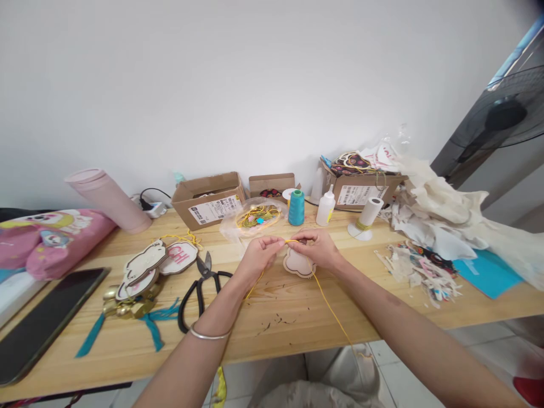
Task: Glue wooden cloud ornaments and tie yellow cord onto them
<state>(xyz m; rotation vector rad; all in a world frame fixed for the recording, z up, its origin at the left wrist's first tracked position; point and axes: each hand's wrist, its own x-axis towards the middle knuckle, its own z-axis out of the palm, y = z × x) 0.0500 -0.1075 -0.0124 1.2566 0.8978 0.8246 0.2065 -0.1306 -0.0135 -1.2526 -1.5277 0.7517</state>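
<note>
Both of my hands meet over the middle of a wooden table (280,317). My left hand (260,255) and my right hand (317,246) each pinch a yellow cord (327,303) stretched between their fingertips; the cord trails down over the table's front edge. A small cloud-shaped wooden piece (298,265) hangs or rests just under my right hand. A silver bangle (208,334) circles my left wrist.
Black scissors (199,292) lie left of my hands, beside stacked wooden cloud tags (155,263), gold bells and teal ribbon (127,309). Behind: a teal thread spool (296,207), glue bottle (325,207), cardboard boxes (210,199), a bag of cords (255,218). Paper scraps (416,266) at right; dark tablet (42,323) at left.
</note>
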